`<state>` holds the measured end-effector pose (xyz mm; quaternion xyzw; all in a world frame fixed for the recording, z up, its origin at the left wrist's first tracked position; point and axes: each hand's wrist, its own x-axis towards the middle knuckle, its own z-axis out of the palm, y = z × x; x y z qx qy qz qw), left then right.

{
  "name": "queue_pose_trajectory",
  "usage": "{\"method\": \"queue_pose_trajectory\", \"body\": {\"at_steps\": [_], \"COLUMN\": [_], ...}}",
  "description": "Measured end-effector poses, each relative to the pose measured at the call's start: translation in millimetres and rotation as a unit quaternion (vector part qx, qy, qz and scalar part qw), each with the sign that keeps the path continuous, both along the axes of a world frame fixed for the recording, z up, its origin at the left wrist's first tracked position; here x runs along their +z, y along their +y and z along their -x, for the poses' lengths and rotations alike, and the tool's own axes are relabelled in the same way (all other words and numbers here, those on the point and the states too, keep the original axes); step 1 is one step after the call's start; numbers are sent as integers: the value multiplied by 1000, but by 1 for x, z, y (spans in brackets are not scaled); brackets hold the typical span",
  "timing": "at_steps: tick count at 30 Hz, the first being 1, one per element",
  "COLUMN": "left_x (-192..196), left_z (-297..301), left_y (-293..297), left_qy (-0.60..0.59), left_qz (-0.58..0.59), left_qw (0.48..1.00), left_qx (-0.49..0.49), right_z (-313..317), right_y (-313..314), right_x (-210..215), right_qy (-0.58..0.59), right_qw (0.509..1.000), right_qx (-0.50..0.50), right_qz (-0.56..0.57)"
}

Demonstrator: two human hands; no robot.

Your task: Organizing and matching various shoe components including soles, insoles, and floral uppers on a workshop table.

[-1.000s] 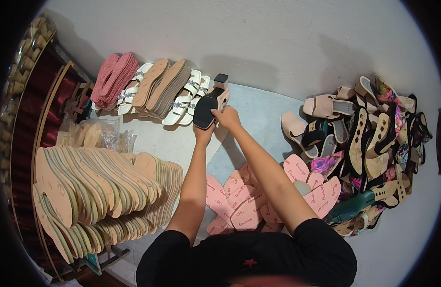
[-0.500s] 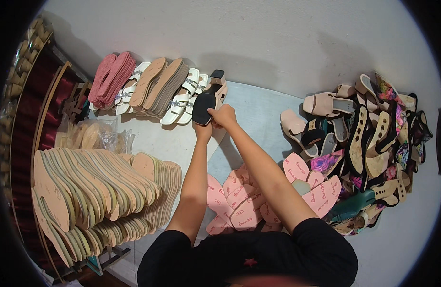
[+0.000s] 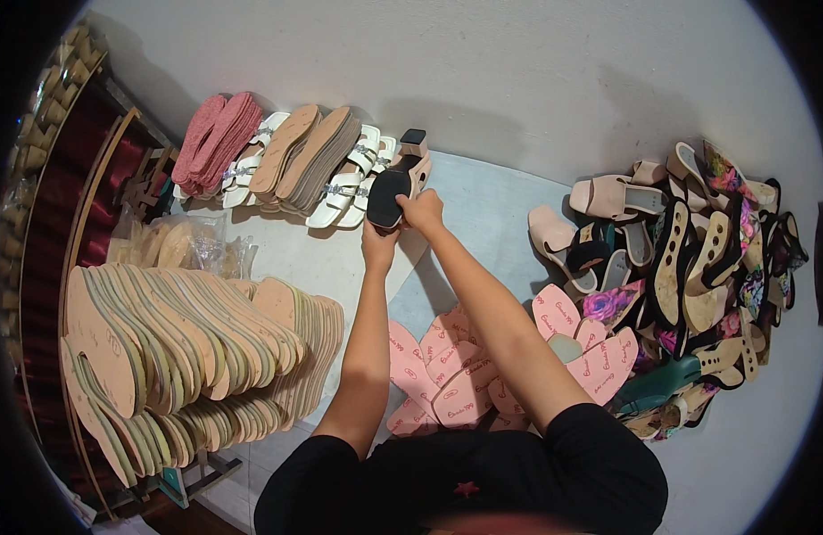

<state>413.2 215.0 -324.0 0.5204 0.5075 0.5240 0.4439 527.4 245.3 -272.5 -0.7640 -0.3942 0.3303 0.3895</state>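
clear crinkled plastic bag [image 3: 184, 250] of tan insoles, left, beside sole stack [image 3: 188, 343]

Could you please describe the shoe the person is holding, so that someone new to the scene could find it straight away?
Start at the row of sandals and soles lined up along the far wall. At its right end, both hands, left hand and right hand, hold a block-heeled shoe sole-up. Its black sole and dark heel set it apart from the white strappy sandals beside it.

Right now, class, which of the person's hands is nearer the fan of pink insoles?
Left. The left hand is just above the pink insoles; the right hand reaches farther up.
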Motion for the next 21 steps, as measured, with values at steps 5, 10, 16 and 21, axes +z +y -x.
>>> {"method": "queue_pose_trajectory", "body": {"at_steps": [5, 10, 16, 21], "left_x": [16, 18, 9, 7], "left_z": [9, 5, 10, 3], "left_y": [-13, -12, -10, -13], "left_qy": [45, 63, 80, 32], "left_qz": [0, -35, 9, -30], "left_qw": [999, 997, 997, 999], "left_qx": [15, 21, 15, -2], "right_z": [19, 10, 24, 11], "right_y": [-8, -15, -29, -27], "right_x": [-5, 5, 14, 1], "right_qy": [97, 142, 60, 166], "right_qw": [992, 986, 972, 981], "right_qx": [-63, -55, -58, -57], "right_qz": [-45, -73, -219, -82]}}
